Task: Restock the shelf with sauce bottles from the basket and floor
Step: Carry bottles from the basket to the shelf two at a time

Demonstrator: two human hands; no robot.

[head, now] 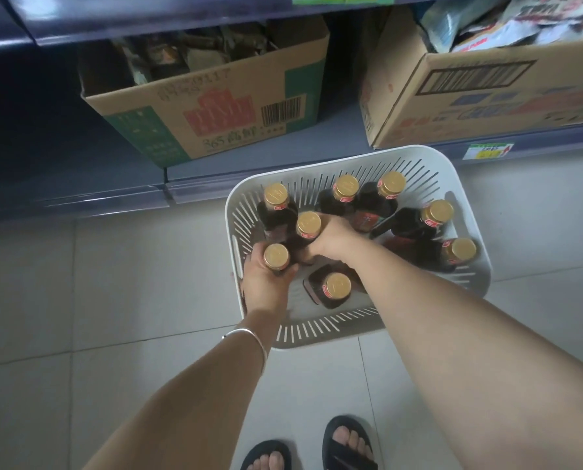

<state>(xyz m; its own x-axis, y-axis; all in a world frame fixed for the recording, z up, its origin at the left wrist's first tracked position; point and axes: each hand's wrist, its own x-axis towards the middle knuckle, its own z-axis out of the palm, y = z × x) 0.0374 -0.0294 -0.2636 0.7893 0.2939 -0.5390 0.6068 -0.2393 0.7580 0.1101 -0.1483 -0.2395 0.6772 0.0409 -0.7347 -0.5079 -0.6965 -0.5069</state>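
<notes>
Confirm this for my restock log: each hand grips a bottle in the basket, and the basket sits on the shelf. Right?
Not quite: the head view shows the basket on the floor before the shelf, not on it. The rest holds: left hand grips the near bottle, right hand the middle bottle, both in the basket.

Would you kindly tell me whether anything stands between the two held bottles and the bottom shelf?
The green-printed box and the larger box fill most of that shelf; only a bare strip between them. The left hand holds the left-edge bottle, the right hand the middle bottle, inside the basket, whose far wall they must clear.
</notes>
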